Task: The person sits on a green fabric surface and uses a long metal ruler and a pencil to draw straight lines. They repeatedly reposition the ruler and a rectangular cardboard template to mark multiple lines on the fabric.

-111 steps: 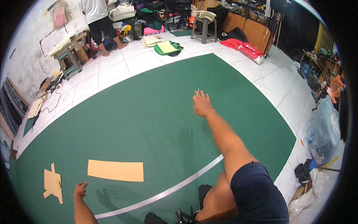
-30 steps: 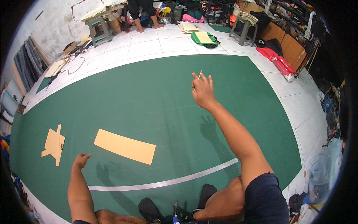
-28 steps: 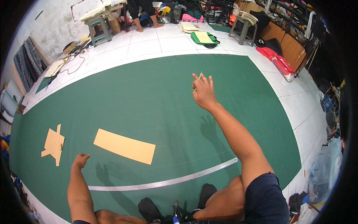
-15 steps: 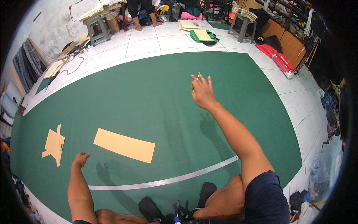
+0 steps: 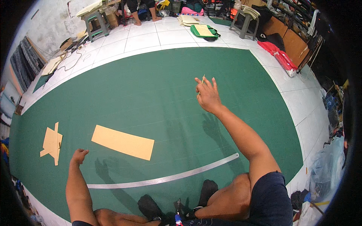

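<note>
Raised over the far right part of a green sheet (image 5: 124,83), my right hand (image 5: 208,97) holds a thin yellow stick (image 5: 203,79) between its fingers; other fingers are spread. My left hand (image 5: 79,155) hovers at the left with nothing visible in it; its shadow shows fingers apart. A tan rectangular card (image 5: 123,142) lies to its right. Left of that hand, several tan card pieces (image 5: 52,143) overlap, with a small dark item on them. Nearer my feet, a long metal ruler (image 5: 166,180) lies across the sheet.
My socked feet (image 5: 149,206) rest on the sheet's near part. White floor tiles (image 5: 139,39) surround it. Beyond are a green bag (image 5: 203,33) with a pale sheet on it, grey stools (image 5: 245,25) and a red plastic package (image 5: 279,58). A person's bare feet (image 5: 155,18) show at the back.
The whole view has shifted slightly, so the sheet and cards sit higher and further left. Against the sheet, my right hand has moved slightly right and nearer, still holding the stick.
</note>
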Action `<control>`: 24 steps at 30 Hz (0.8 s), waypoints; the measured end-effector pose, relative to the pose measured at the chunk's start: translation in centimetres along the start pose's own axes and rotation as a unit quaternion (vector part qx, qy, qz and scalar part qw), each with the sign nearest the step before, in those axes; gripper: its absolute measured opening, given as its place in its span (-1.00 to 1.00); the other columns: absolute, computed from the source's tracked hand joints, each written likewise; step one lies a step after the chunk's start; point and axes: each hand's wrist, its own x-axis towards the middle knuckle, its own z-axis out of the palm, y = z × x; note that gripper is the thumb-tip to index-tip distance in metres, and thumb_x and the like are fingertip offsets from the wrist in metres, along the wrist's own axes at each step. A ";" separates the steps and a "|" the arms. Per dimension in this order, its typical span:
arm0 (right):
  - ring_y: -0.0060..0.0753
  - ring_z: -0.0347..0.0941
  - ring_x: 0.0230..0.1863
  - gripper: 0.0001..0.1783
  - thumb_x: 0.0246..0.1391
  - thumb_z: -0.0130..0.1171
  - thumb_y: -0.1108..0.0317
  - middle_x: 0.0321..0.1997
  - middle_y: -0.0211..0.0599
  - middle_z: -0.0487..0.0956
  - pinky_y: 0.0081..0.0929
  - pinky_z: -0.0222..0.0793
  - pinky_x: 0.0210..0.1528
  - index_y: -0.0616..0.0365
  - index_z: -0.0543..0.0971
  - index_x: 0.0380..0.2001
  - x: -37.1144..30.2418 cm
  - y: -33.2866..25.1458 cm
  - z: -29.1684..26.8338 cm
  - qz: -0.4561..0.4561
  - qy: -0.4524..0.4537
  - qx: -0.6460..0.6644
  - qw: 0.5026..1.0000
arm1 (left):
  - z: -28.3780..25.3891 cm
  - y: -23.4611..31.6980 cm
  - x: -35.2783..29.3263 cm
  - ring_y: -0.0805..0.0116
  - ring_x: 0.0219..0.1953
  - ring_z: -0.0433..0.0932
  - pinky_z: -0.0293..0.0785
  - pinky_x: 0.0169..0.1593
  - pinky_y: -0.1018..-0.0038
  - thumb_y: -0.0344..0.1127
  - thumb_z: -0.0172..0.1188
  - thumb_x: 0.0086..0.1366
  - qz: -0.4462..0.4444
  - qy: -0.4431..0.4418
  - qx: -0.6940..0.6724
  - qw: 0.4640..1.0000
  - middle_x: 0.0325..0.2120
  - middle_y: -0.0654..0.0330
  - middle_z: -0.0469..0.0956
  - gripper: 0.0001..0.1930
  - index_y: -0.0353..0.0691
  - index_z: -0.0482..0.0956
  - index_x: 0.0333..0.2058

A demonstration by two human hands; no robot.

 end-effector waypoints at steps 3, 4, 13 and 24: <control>0.10 0.16 0.48 -0.85 0.14 0.05 0.47 0.41 -0.19 0.42 0.33 -0.25 0.54 0.07 0.39 -0.20 0.1 -0.2 0.1 0.000 -0.004 -0.006 1.000 | -0.1 -0.4 0.1 0.01 -0.10 0.60 0.60 -0.10 0.01 0.06 0.36 0.26 0.010 0.023 0.006 1.000 -0.08 -0.07 0.62 -0.32 -0.34 0.49 0.18; 0.09 0.16 0.48 -0.86 0.16 0.05 0.44 0.41 -0.20 0.42 0.35 -0.26 0.54 0.07 0.41 -0.20 0.2 -0.3 0.1 0.000 -0.007 -0.011 1.000 | -0.2 -0.5 0.2 0.01 -0.09 0.60 0.60 -0.10 0.01 0.06 0.36 0.26 0.010 0.021 0.007 1.000 -0.07 -0.08 0.62 -0.32 -0.34 0.50 0.17; 0.10 0.13 0.50 -0.85 0.13 0.01 0.51 0.43 -0.19 0.39 0.31 -0.28 0.54 0.07 0.36 -0.22 -0.4 -0.1 0.4 0.017 -0.026 -0.006 0.999 | -0.7 -0.7 -0.3 -0.02 -0.03 0.59 0.59 -0.10 0.02 0.04 0.35 0.26 0.001 0.009 0.009 1.000 0.00 -0.12 0.60 -0.33 -0.34 0.49 0.18; 0.11 0.20 0.45 -0.84 0.12 0.04 0.53 0.39 -0.18 0.44 0.34 -0.22 0.52 0.08 0.37 -0.22 -2.7 0.8 0.2 -0.010 -0.017 -0.007 1.000 | 0.4 -0.3 0.7 0.01 -0.03 0.58 0.58 -0.07 0.03 0.07 0.34 0.26 0.007 0.005 0.010 1.000 0.00 -0.10 0.60 -0.33 -0.32 0.49 0.17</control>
